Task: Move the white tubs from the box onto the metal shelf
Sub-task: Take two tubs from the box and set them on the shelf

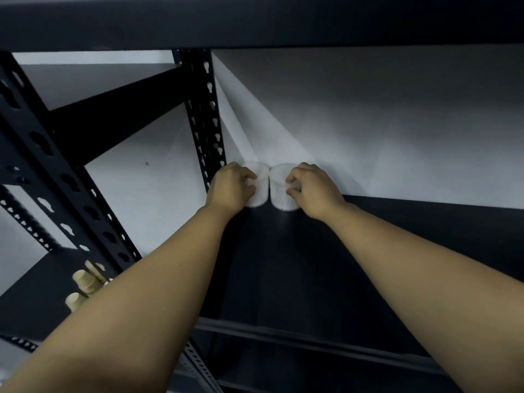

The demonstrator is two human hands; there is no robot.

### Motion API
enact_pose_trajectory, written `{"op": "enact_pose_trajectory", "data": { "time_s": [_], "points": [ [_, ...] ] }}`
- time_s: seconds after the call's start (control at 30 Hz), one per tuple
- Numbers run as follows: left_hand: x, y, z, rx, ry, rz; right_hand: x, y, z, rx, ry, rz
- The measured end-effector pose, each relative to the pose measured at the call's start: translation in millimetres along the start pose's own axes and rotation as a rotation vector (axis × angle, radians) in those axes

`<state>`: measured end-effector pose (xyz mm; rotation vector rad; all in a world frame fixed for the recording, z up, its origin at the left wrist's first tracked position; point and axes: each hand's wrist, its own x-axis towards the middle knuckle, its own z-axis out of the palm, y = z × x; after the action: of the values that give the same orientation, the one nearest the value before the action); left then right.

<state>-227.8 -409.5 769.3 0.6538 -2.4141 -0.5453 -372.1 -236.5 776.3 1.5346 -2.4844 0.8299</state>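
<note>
Nearest to us, two bare forearms reach forward over the front rail of the metal shelf (326, 279), a dark deck under a second dark board overhead. To our lower left, beyond a slotted black upright (61, 177), we list a few pale paper cups (85, 282) on a neighbouring shelf, well apart from the work. Further in, the left hand (229, 188) holds the left white tub (259, 184), its fingers curled round the side wall; the right hand (312, 188) holds the right white tub (282, 187) in like manner, thumb and fingers pinching the near wall. Both tubs stand upright at the back of the deck, just beside each other, seemingly touching, and close to the rear post (207, 117) and the white wall (368, 123) behind. The box is not in view. We judge the placing nearly done, with release the step in hand. Risks noted: a hand drawn back at an angle could tip or drag its tub, since each is light-looking and narrow; a nudge from one side could knock the neighbour; pushing further could jam the left tub against the post.
</note>
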Motion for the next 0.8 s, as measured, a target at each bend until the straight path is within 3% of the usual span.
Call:
{"op": "enact_pose_trajectory", "data": {
  "time_s": [0.1, 0.23, 0.6, 0.8],
  "points": [
    [-6, 6, -7, 0.034, -0.062, -0.022, -5, -2, -12, 0.082, -0.027, 0.047],
    [-35, 12, -16, 0.044, -0.047, -0.015, -40, 1, -23, 0.165, 0.101, 0.088],
    [-159, 64, -20, 0.073, -0.189, 0.035, -163, -1, -27, 0.183, -0.092, 0.104],
    [-221, 97, -23, 0.09, -0.22, 0.045, -228, -20, -43, 0.128, -0.089, 0.124]
  ]
}}
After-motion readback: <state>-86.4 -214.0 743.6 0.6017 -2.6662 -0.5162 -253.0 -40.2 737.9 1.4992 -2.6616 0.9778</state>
